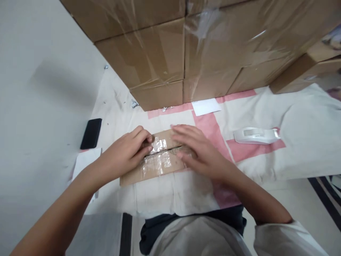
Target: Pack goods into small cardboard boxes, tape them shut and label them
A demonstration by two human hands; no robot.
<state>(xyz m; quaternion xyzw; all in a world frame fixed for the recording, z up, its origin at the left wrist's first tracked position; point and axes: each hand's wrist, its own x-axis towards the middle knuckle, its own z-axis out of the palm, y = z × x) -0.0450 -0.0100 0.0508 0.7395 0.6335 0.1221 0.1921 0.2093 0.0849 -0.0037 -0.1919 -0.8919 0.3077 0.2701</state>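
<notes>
A small flat cardboard box [157,161] lies in front of me, with shiny clear tape [160,145] over the dark seam along its top. On its left part rests my left hand [133,147], fingers curled and thumb close to the index finger at the seam; whatever is between them is hidden. My right hand [199,151] lies over the right end of the box, fingers stretched out and apart, touching the cardboard. The box's right end is partly covered by that hand.
Big cardboard cartons [160,53] wrapped in clear film stand stacked behind. A white tape dispenser [255,136] sits at right, a white paper [206,106] by the cartons. At left are a black phone [91,133], more paper [86,163] and the wall [39,106]. Cloth [170,199] covers the surface.
</notes>
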